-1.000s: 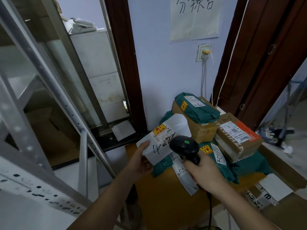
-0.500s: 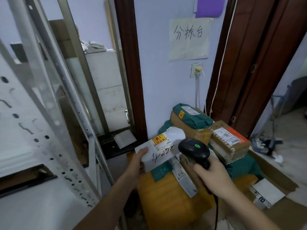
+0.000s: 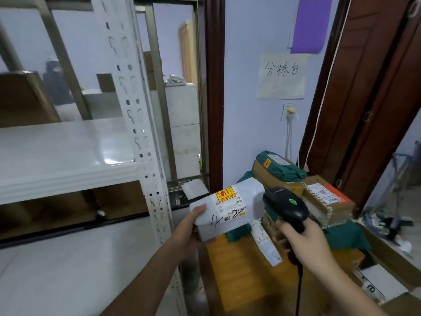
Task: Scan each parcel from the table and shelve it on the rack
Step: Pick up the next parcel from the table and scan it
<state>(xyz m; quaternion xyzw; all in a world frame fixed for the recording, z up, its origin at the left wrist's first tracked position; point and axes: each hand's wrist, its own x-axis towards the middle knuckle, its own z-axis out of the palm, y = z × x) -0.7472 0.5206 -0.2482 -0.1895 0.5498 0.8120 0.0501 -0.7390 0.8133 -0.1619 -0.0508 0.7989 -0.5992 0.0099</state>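
My left hand [image 3: 190,226] grips a white parcel [image 3: 227,208] by its left end, thumb on top. The parcel bears a yellow and red sticker, a barcode label and black handwriting. My right hand [image 3: 300,242] holds a black barcode scanner [image 3: 286,206] by its handle, head pointing toward the parcel, a green light on top. Behind them, on the wooden table [image 3: 241,270], lies a pile of green bags [image 3: 282,166] and brown boxes [image 3: 328,199]. The white metal rack [image 3: 68,156] stands at the left, its shelf level with my head.
A perforated rack upright [image 3: 141,137] rises just left of the held parcel. A dark wooden door frame [image 3: 214,87] and a brown door [image 3: 369,87] flank the blue wall. The scanner's cable [image 3: 299,290] hangs down. Papers and clutter lie at the right floor.
The view has swung up and left, bringing the rack shelf into sight. Both hands have kept the parcel and scanner together, shifted slightly right in view.
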